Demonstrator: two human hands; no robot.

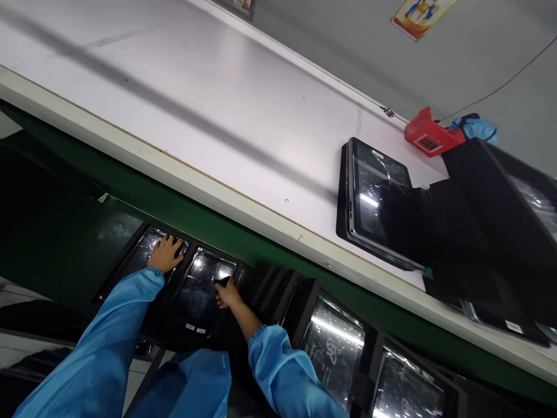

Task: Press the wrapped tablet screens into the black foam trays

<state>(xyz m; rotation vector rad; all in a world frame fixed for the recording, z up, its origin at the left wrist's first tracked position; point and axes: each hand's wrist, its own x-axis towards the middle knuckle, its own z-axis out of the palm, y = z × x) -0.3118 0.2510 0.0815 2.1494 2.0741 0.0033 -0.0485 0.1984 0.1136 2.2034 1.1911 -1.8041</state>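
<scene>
My left hand [166,254] lies fingers-down on a glossy wrapped tablet [139,258] in a black tray, its fingers curled over the far edge. My right hand [227,293] pinches a small dark tab at the edge of the neighbouring wrapped tablet [200,290] in the same black tray [114,262]. Both arms wear blue sleeves. The tray rests on a dark green belt [61,226] below a white shelf.
More trays with wrapped tablets [335,348] run to the right along the belt. On the white shelf [209,116] stand a tablet in a black tray [374,197], a stack of black trays [491,232], a red box [429,136] and a blue cloth [478,128].
</scene>
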